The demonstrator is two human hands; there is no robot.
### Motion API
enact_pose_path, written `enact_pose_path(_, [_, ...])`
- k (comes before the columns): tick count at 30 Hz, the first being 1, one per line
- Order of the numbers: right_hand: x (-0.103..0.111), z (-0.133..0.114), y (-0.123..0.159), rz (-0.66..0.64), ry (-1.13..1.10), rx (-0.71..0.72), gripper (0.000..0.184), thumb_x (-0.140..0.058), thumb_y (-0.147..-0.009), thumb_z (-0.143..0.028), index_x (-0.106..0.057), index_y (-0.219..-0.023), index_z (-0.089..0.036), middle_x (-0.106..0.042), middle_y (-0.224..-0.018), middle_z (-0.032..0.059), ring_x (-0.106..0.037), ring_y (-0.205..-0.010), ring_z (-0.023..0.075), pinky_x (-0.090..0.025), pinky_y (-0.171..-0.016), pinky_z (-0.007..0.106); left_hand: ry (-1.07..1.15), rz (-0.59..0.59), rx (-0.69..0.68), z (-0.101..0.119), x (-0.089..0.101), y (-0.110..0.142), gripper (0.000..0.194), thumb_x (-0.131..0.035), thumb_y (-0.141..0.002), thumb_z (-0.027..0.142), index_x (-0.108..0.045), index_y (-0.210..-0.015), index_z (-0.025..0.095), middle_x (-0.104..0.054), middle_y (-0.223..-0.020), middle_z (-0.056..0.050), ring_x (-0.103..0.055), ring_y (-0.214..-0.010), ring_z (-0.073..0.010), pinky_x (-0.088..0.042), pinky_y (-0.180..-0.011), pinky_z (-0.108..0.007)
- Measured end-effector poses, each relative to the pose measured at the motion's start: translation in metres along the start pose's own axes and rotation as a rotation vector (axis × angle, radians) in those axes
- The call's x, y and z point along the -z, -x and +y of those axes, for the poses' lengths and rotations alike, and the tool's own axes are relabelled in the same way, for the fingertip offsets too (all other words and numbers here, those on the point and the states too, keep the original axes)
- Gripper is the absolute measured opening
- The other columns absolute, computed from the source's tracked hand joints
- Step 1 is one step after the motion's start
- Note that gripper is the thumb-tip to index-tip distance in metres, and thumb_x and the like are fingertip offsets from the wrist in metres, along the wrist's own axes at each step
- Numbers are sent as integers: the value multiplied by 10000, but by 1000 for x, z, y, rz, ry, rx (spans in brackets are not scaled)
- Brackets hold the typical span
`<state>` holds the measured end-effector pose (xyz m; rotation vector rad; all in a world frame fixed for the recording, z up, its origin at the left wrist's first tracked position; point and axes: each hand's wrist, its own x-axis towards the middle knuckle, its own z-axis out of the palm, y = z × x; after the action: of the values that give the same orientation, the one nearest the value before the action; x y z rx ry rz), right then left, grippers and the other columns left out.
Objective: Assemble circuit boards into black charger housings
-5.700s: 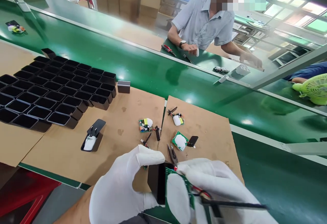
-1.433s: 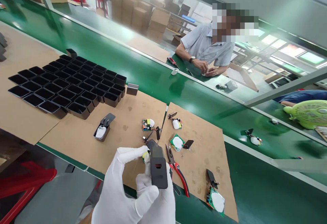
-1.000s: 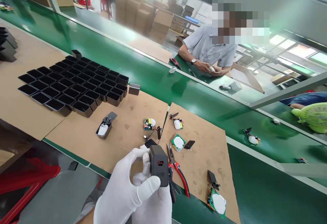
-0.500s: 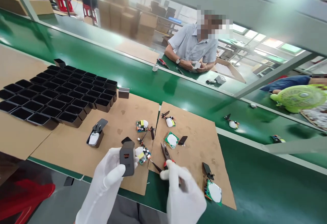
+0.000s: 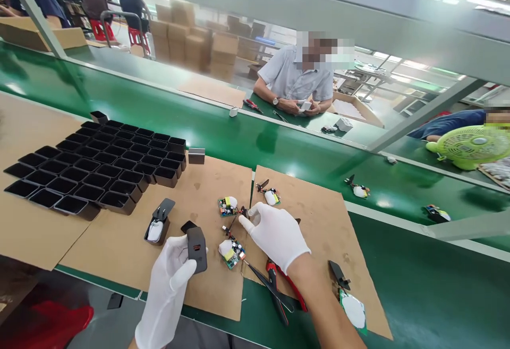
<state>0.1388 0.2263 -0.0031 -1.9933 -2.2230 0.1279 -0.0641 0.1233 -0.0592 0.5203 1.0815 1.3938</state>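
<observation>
In my gloved left hand (image 5: 170, 280) is a black charger case (image 5: 197, 250) with a port slot facing me, fingers closed round it. A dark flap shows behind its upper edge. My gloved right hand (image 5: 279, 235) reaches over the cardboard, thumb and forefinger closing at a black plug cover (image 5: 244, 212), mostly hidden by the fingertips. That cover is wired to a circuit board (image 5: 228, 206). Another circuit board (image 5: 231, 253) lies just below. Tweezers (image 5: 265, 280) and red-handled pliers (image 5: 274, 290) lie under the right wrist, partly covered.
Rows of black cases (image 5: 91, 168) stand open-topped at left. Nearer is a case with a board inside (image 5: 156, 227). More boards lie at right (image 5: 353, 309) and at the back (image 5: 272, 196). Beyond a green belt (image 5: 215, 131), a co-worker (image 5: 297, 81) handles a white part.
My right hand has moved up and away from the pliers and tweezers to the plug cover by the upper board. The left hand still holds the case. The view has shifted slightly.
</observation>
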Motion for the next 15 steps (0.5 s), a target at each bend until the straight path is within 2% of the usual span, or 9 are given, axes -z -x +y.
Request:
enact_pose_path(2, [4, -4, 2, -10, 34, -29, 239, -720, -950, -402, -698, -770, -246, -725, -675, 11, -652, -684, 235, -360, -659, 345, 24, 9, 14, 0, 0, -1, 463, -886, -767, 498, -698, -1086, 221, -731, -1065, -52, -699, -1133, -302, -569, -1008, -428])
enact_pose_path(5, [12, -4, 27, -45, 55, -17, 297, -651, -1004, -374, -646, -733, -251, -698, -673, -10, -630, -686, 213, -372, -683, 340, 52, 41, 50, -1, 2, -1, 510, -900, -738, 529, -690, -1092, 229, -723, -1099, -58, -690, -1138, -307, -570, -999, -427])
enact_pose_path(7, [13, 0, 50, -113, 62, 26, 220, -745, -932, -336, -662, -745, -254, -691, -700, -18, -632, -695, 215, -395, -705, 350, 51, 32, 72, -1, 3, -1, 532, -906, -720, 542, -686, -1089, 228, -721, -1123, -71, -679, -1150, -318, -565, -999, -435])
enact_pose_path(9, [7, 9, 74, -164, 124, 52, 124, -828, -841, -290, -717, -802, -254, -713, -798, 14, -659, -755, 260, -413, -726, 387, 50, 20, 88, -1, 4, -2, 547, -911, -710, 550, -686, -1092, 229, -717, -1125, -70, -672, -1151, -315, -553, -1007, -429])
enact_pose_path(10, [3, 14, 85, -170, 176, 67, 83, -819, -843, -269, -737, -830, -256, -720, -849, 32, -671, -792, 281, -420, -729, 403, 49, 21, 93, -1, 4, -2, 555, -915, -700, 555, -688, -1089, 230, -716, -1119, -66, -670, -1144, -308, -546, -1008, -419])
enact_pose_path(12, [-6, 25, 102, -140, 232, 94, 38, -754, -886, -230, -758, -868, -263, -731, -934, 53, -687, -857, 294, -438, -730, 412, 39, 26, 95, 0, 3, -3, 568, -927, -674, 568, -695, -1064, 226, -715, -1089, -58, -669, -1118, -293, -537, -996, -396])
enact_pose_path(13, [-8, 30, 109, -109, 226, 100, 75, -717, -906, -218, -759, -871, -270, -741, -959, 54, -695, -871, 285, -450, -730, 406, 31, 31, 94, 1, 2, -4, 569, -933, -662, 573, -700, -1044, 222, -714, -1067, -55, -667, -1103, -287, -534, -985, -385])
enact_pose_path(15, [-7, 38, 119, -3, 165, 69, 119, -669, -926, -261, -747, -840, -285, -763, -908, 38, -705, -794, 253, -464, -688, 381, 16, 42, 91, 4, 0, -4, 560, -946, -641, 568, -706, -999, 212, -708, -1019, -47, -661, -1065, -272, -529, -966, -371])
